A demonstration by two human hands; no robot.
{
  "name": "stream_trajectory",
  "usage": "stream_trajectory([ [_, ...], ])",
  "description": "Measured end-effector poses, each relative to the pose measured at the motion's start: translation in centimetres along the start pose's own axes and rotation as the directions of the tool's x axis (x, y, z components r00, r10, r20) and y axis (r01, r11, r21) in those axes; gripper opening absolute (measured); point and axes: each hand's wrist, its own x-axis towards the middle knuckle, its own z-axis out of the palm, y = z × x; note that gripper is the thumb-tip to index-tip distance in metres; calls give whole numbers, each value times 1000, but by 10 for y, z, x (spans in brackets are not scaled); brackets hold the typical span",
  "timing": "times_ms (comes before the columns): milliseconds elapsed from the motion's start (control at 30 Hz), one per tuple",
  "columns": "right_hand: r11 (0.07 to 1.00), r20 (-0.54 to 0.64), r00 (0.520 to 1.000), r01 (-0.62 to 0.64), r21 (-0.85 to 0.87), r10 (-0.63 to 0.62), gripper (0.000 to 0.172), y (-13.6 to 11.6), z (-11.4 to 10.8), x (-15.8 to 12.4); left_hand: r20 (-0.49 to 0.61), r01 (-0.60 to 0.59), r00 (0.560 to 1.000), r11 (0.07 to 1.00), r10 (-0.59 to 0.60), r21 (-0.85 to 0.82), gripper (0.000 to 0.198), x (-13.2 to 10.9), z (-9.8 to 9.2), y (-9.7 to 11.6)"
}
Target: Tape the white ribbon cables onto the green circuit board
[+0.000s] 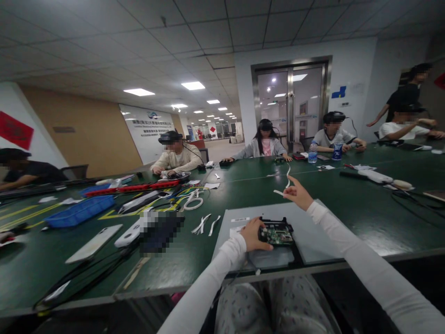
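A green circuit board (278,234) in a black frame lies on a grey flat panel (321,239) at the table's near edge. My left hand (253,235) grips the left side of the board, thumb at the front and fingers at the back. Raised beyond the panel, my right hand (298,192) pinches a thin white strip (279,192) between thumb and fingertips. Part of this strip, which looks like a flat ribbon cable, stands up past the fingers. Several similar loose white strips (201,223) lie left of the panel.
To the left are a white phone (93,243), a blue tray (81,211), a white power bank-like device (134,232) and tangled cables. Several people sit around the green table (174,273). Two bottles (312,153) stand at the far side. A white handheld device (373,176) lies at right.
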Motion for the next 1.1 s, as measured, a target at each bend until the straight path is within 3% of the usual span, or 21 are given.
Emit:
stream_trajectory([
  [267, 984, -16, 997, -68, 162, 71, 83, 14, -9, -15, -32, 57, 998, 997, -56, 41, 67, 20, 3, -17],
  [400, 983, -23, 997, -65, 174, 70, 83, 20, -1, -19, -60, 74, 996, 993, -68, 91, 67, 25, 6, -29],
  [633, 978, -48, 997, -49, 203, 60, 78, 14, 15, -21, -69, 68, 996, 966, -53, 248, 90, 31, 12, -36],
  [767, 955, -83, 992, -70, 289, 98, 78, 11, 26, -20, -59, 111, 994, 928, -96, 355, 89, 33, 12, -42],
  [1100, 861, -63, 984, -113, 496, 165, 72, 4, 46, -18, -76, 121, 992, 923, -100, 364, 85, 37, 7, -59],
])
